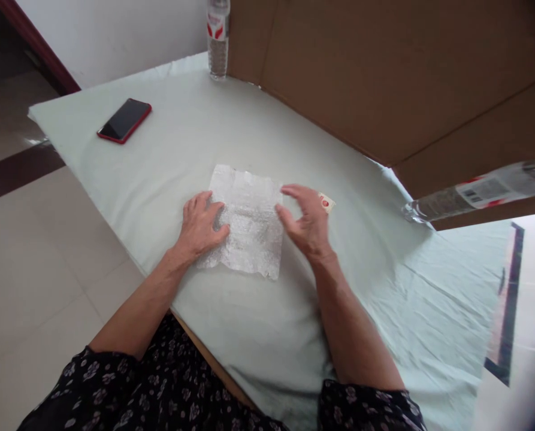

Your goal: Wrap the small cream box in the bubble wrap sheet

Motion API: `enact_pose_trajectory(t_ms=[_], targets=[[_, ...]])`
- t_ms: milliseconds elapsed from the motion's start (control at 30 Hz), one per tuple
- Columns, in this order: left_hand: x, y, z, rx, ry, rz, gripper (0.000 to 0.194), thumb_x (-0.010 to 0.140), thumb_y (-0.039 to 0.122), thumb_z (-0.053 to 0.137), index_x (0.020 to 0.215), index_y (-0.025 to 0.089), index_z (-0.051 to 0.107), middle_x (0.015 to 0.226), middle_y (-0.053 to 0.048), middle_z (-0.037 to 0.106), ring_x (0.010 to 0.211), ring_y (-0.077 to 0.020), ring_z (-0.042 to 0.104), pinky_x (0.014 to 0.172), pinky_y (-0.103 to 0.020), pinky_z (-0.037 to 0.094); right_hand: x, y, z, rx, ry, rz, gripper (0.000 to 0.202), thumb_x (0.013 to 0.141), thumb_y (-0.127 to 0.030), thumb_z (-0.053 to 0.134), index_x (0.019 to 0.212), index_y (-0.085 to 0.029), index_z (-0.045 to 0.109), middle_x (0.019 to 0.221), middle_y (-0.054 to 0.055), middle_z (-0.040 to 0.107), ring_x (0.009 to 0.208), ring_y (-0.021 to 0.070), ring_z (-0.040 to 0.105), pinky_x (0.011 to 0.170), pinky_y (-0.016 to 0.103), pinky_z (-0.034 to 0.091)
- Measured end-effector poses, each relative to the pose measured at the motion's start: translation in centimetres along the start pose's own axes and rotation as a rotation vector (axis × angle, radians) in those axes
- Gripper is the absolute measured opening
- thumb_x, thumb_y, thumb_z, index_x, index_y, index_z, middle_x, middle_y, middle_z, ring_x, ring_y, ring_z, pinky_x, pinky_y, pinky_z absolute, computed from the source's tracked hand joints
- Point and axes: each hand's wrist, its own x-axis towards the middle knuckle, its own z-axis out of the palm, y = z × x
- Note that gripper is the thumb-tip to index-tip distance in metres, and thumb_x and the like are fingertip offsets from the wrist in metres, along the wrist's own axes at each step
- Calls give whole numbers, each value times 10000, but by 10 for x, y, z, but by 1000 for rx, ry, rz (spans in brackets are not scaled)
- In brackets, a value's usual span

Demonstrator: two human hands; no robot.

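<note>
A crinkled, whitish see-through sheet [251, 221], which looks like bubble wrap, lies spread out flat on the cloth-covered table. My left hand [202, 224] rests over its left edge, with thumb and fingers apart. At its right edge is my right hand [310, 221], fingers curved and spread from the thumb, the fingertips close to the sheet's upper right side. Whether those fingertips touch it, I cannot tell. Just beyond my right hand lies a small cream-coloured packet or card with a red mark [326, 203], partly hidden by the hand.
A black phone with a red case [124, 121] lies at the far left. A water bottle [217, 42] stands against a large brown cardboard panel [384, 72]. Another bottle [478, 191] is at the panel's right end. Pale green cloth [249, 317] covers the table.
</note>
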Motion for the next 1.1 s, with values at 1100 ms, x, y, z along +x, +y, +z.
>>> enact_pose_trajectory(t_ms=[1100], targets=[[1, -2, -10, 208, -285, 158, 866, 802, 668, 684, 1486, 172, 495, 1641, -159, 391, 1547, -394, 282, 1271, -573, 206, -21, 20, 46, -138, -283, -48, 456, 1019, -291, 400, 1427, -165, 559, 1532, 151, 549, 1452, 311, 475, 1188, 556, 398]])
